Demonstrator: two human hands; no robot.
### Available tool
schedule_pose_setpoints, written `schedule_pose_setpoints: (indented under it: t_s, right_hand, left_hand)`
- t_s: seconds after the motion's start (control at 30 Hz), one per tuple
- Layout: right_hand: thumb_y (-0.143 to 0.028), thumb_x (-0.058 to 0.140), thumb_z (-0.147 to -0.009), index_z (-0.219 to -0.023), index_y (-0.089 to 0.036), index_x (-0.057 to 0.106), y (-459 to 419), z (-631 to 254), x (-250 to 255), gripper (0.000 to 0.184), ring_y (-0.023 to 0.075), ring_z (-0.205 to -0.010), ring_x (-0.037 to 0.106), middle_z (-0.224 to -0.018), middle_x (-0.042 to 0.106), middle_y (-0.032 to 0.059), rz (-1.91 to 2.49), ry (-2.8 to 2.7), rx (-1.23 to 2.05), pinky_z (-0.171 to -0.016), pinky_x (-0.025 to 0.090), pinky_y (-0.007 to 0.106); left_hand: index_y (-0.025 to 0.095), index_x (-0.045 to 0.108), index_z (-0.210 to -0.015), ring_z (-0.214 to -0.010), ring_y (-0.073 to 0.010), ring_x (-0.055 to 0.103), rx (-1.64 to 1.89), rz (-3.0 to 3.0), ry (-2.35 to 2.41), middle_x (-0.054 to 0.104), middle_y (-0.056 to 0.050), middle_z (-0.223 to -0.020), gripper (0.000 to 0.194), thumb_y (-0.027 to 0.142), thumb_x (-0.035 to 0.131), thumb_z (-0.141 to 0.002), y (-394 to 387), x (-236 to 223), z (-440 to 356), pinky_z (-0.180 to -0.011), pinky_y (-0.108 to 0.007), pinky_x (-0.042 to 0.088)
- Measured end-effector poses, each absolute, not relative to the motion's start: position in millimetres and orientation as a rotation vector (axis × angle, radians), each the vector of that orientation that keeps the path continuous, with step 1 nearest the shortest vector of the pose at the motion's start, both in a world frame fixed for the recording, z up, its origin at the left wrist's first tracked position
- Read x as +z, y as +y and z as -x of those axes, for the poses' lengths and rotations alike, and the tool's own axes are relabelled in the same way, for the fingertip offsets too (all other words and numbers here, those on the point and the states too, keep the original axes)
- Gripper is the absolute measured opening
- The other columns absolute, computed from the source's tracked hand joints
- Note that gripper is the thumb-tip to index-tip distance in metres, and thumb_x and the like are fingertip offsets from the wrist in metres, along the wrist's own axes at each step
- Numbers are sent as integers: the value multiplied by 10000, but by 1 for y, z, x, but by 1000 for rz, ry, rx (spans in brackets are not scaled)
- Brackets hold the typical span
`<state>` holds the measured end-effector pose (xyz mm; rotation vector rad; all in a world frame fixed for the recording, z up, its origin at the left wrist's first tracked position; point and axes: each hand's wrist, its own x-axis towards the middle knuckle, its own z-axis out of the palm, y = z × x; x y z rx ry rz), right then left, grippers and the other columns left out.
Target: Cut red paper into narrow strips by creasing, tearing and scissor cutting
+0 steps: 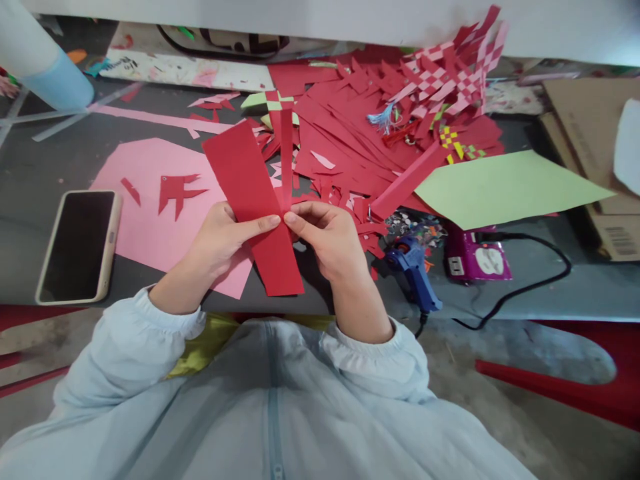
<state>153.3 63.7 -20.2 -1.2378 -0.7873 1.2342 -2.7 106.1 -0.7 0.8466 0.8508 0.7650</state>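
Observation:
A wide strip of red paper (245, 173) slants across the middle of the view, held up over the table's front edge. My left hand (225, 233) grips it from the left, thumb flat on its face and fingers behind. My right hand (325, 233) pinches at the strip's right edge, where a narrow red paper strip (287, 147) stands upright from the fingertips. My thumbs almost meet. Left of my hands, a red paper fish (175, 193) lies on a pink paper sheet (150, 160), with a small red scrap (131, 191) beside it.
A phone (77, 247) lies at left, near a bottle (50, 67). Red paper pieces (345, 140) and woven checkered pieces (435, 73) are heaped behind my hands. To the right are a blue glue gun (417, 273), a purple box (477, 257), green paper (510, 190) and cardboard (590, 133).

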Motion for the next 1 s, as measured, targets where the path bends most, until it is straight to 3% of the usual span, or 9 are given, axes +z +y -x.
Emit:
schedule_pose_setpoints:
  t_s: [0.13, 0.53, 0.8, 1.0]
  right_hand:
    - [-491, 899, -540, -701, -200, 681, 64, -153, -20, 397, 77, -544, 533, -613, 629, -49, 1243, -784, 1228, -553, 475, 238]
    - [-434, 884, -603, -710, -196, 702, 63, -155, -22, 319, 73, -559, 538, -619, 640, -45, 1192, -756, 1275, -571, 469, 226]
    - [-523, 872, -575, -703, -189, 661, 64, -154, -18, 415, 69, -544, 503, -583, 589, -55, 1224, -813, 1275, -557, 443, 224]
    - [-542, 850, -600, -699, -198, 644, 64, -153, -19, 413, 76, -577, 500, -636, 583, -46, 1230, -864, 1215, -573, 448, 238]
  left_hand:
    - [173, 780, -835, -753, -190, 737, 764, -861, 850, 781, -53, -876, 254, 248, 908, -628, 106, -1, 3, -778, -336, 617]
    - [182, 771, -799, -763, -173, 725, 848, -857, 853, 765, -17, -823, 199, 229, 893, -649, 105, -1, 1, -774, -308, 612]
    - [164, 792, -898, -827, -205, 742, 763, -925, 858, 790, -67, -918, 305, 299, 900, -646, 107, -5, 4, -801, -321, 605]
    - [166, 798, -874, -800, -180, 736, 797, -931, 881, 794, -57, -908, 257, 255, 893, -653, 106, -5, 3, -774, -289, 601]
